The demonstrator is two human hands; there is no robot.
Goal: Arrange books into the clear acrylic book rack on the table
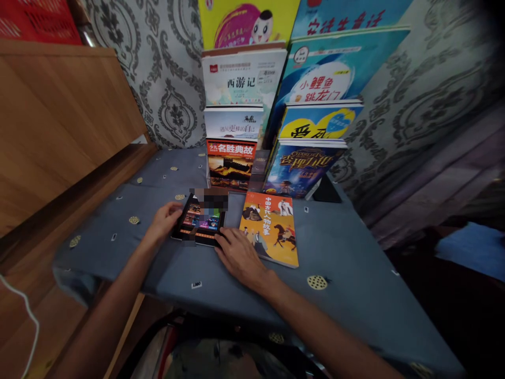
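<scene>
A thin book with a black cover and several small colourful pictures lies slightly turned on the table; blurred blocks mask its upper part. My left hand is at its left edge, with the fingers bent around that side. On its lower right corner rests my right hand, thumb and fingertips closed over the edge. Just right of the book, near my right hand, lies an orange book with drawn figures and a horse on its cover.
A grey-blue patterned cloth covers the table. Behind my hands, books stand in two stepped columns, with a red and black book and a blue book in front. At left is a wooden cabinet; a patterned curtain hangs behind.
</scene>
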